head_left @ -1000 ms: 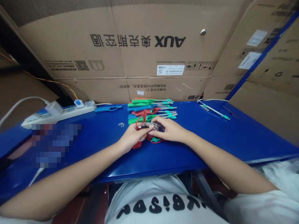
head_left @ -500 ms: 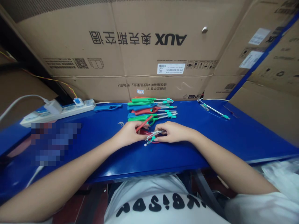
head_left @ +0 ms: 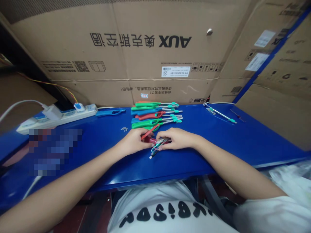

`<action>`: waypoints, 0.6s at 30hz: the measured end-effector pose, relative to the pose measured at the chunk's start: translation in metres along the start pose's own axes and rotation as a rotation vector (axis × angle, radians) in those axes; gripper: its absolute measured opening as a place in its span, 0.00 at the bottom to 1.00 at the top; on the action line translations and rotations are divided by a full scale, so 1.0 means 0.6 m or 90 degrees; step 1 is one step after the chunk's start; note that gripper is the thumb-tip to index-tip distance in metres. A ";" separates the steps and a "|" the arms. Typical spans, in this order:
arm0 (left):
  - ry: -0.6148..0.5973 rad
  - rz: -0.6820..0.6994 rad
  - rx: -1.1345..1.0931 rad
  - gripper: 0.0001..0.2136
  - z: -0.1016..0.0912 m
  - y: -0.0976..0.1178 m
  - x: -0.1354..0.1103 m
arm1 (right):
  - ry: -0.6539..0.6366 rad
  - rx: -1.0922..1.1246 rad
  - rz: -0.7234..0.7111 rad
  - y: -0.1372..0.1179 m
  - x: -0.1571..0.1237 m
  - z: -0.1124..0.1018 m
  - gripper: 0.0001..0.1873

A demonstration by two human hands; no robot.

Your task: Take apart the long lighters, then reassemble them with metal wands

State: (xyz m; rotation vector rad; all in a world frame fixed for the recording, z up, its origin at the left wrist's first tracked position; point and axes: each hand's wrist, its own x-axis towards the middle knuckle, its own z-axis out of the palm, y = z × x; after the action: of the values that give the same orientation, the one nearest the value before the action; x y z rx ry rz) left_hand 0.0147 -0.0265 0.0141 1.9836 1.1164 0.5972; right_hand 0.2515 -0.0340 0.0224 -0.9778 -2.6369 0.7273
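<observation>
Where the frame bottoms out, I see a white shirt (head_left: 170, 213) with black lettering. Both bare forearms run up from the lower corners onto the blue table (head_left: 243, 142).

Centre of frame, the two hands meet, nearly touching.
- Left hand (head_left: 133, 141): fingers curled down, gripping a red handle (head_left: 147, 133) that pokes out slanted from under the fingertips.
- Right hand (head_left: 179, 138): palm down, fingertips pinching a small bundle of metal rods (head_left: 157, 146) with teal bits on them. The rod ends stick out toward the lower left, low over the tabletop. I cannot tell whether they rest on it.
- The red handle and the rods sit together between the two hands, just below the middle of the frame.

Just left of the left hand lies a small metal clip (head_left: 124, 129), on its own on the blue surface.

Above the hands is a neat stack of tools (head_left: 155, 114), with green, blue and red handles and the metal stems all pointing right. The nearest green one is just beside the left fingertips.

Further left lies a lone blue handle (head_left: 110, 112), and beyond it a white power strip (head_left: 58, 117) with a plug (head_left: 50, 111) seated in it.

Upper right of the table, well apart from the stack, is a single rod (head_left: 220, 113) with a teal tip.

Behind everything, cardboard boxes (head_left: 145, 55) wall off the table, their print upside down.
</observation>
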 end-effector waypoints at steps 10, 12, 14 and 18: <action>0.033 0.058 0.118 0.17 0.002 -0.011 0.001 | 0.256 0.138 0.006 0.053 -0.008 -0.044 0.10; 0.043 0.067 0.160 0.17 0.001 -0.010 0.001 | 0.373 0.083 0.112 0.095 -0.023 -0.072 0.11; 0.041 0.075 0.182 0.19 0.000 -0.006 0.000 | 0.449 -0.019 0.285 0.142 -0.044 -0.098 0.12; 0.029 0.092 0.176 0.18 0.001 -0.002 -0.002 | 0.472 -0.173 0.607 0.223 -0.093 -0.129 0.09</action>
State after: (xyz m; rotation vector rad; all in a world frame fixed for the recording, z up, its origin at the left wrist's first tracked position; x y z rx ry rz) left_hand 0.0135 -0.0275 0.0127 2.3135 1.1393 0.5921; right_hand 0.3956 0.0450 0.0150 -2.1075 -1.5618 0.0650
